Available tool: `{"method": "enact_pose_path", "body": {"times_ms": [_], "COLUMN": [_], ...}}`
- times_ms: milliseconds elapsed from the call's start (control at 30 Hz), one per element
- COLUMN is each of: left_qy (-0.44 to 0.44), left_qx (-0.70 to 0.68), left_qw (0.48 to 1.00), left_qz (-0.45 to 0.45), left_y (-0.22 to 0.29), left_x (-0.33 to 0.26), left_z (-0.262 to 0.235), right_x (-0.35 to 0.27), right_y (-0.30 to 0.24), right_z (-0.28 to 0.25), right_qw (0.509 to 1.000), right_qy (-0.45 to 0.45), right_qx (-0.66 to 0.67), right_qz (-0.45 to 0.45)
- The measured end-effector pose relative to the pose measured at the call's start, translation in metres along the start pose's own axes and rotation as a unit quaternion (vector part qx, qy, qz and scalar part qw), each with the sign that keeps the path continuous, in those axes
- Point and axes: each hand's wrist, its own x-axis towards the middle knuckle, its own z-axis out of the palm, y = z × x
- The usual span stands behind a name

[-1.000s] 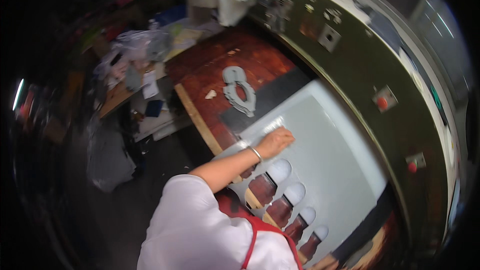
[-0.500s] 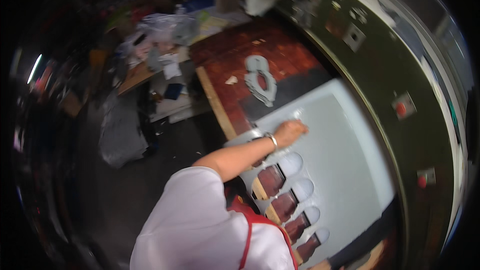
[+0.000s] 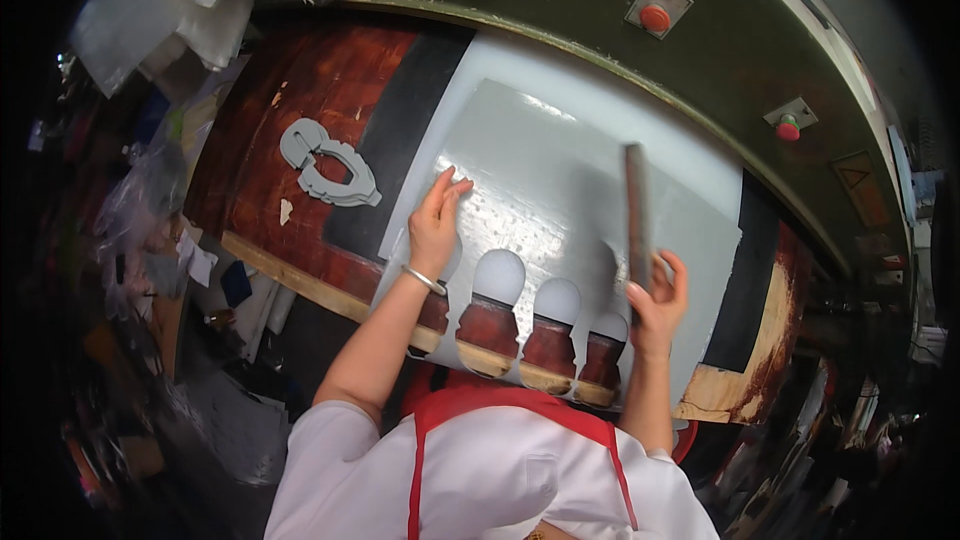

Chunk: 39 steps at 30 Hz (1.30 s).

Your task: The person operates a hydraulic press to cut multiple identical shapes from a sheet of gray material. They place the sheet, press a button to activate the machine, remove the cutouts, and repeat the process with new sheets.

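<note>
A smooth grey sheet (image 3: 540, 185) lies before me, with a row of shoe-sole-shaped cutouts along its near edge. White board, a dark strip and red-brown wood show through the cutouts (image 3: 499, 278). My left hand (image 3: 434, 225), a metal bangle on its wrist, is at the sheet's left edge, fingers stretched and holding nothing. My right hand (image 3: 660, 302) grips the lower end of a narrow dark brown bar-like thing (image 3: 637, 205), seen edge-on and blurred. It stands up over the sheet's right part and casts a shadow there. Its exact kind is unclear.
Grey cut pieces (image 3: 335, 172) are stacked on the red-brown wooden table (image 3: 250, 140) at left. A dark green machine beam (image 3: 560, 0) with a red button (image 3: 655, 18) runs along the far side. Clear plastic sheets (image 3: 165, 0) hang at upper left.
The view has turned to the right. My left hand has left the middle of the cutout row's far end for the sheet's left edge. My right hand and the brown bar-like thing have come into view.
</note>
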Motion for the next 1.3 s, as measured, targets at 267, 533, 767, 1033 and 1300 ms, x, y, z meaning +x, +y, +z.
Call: {"method": "enact_pose_path", "body": {"times_ms": [267,533,767,1033,1300], "left_qy": [0.054,0.143,0.052,-0.077,0.007], "left_qx": [-0.174,-0.159,-0.110,0.436,0.389], "left_qw": [0.983,0.976,0.987,0.897,0.921], "left_qz": [-0.017,0.037,-0.101,-0.007,0.030], "left_y": [-0.007,-0.024,-0.007,0.018,-0.017], "left_x": [0.000,0.006,0.019,0.029,0.108], "left_z": [0.002,0.007,-0.052,-0.079,-0.018], "right_x": [0.050,0.030,0.075,0.233,0.277], "right_y": [0.049,0.091,0.061,-0.080,-0.071], "right_z": [0.157,0.205,0.096,-0.067,-0.044], "right_qw": [0.966,0.886,0.948,0.768,0.736], "right_qy": [-0.012,-0.030,0.044,0.367,0.373], "right_qx": [-0.255,-0.426,-0.298,-0.457,-0.502], "right_qz": [-0.036,-0.180,-0.101,-0.260,-0.260]}}
